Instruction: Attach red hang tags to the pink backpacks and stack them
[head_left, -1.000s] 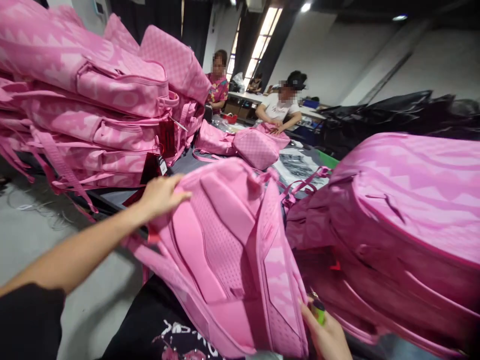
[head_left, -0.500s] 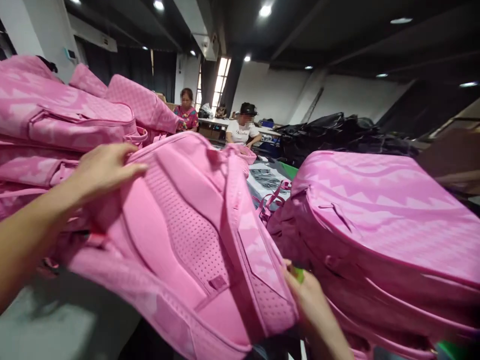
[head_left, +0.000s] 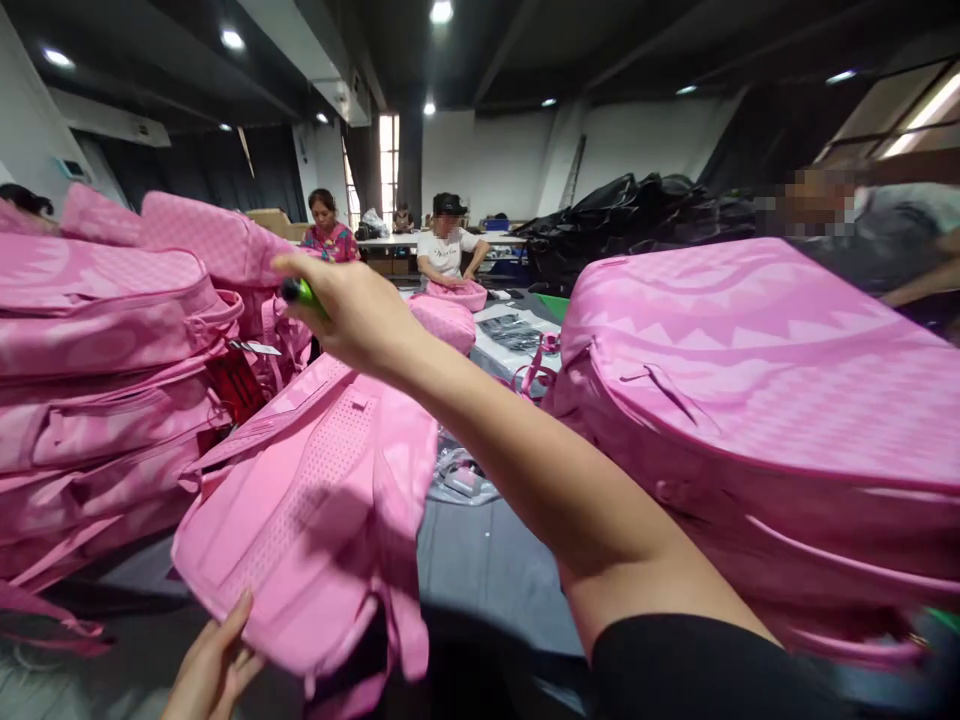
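A pink backpack (head_left: 322, 520) lies with its dotted, padded back panel up and its straps loose at the sides. My left hand (head_left: 214, 660) is at its near left corner, thumb on top and fingers at the underside, closed on the edge. Stretched across the view, my right hand (head_left: 349, 305) is above the backpack's far end. It is closed around a small green object with a black end (head_left: 300, 292), whose kind I cannot make out. The right forearm hides part of the bag's far side.
Stacked pink backpacks (head_left: 97, 350) stand on the left, one with a white tag. Another large pink backpack (head_left: 750, 400) fills the right. A clear plastic bag (head_left: 461, 475) lies on the grey table (head_left: 487, 560). Black plastic (head_left: 637, 215) is heaped behind; several people sit or stand around.
The backpack has been turned around and lowered, its small label now at the far end. My left hand moved to the near corner; my right hand let go of the bag and rose forward and left.
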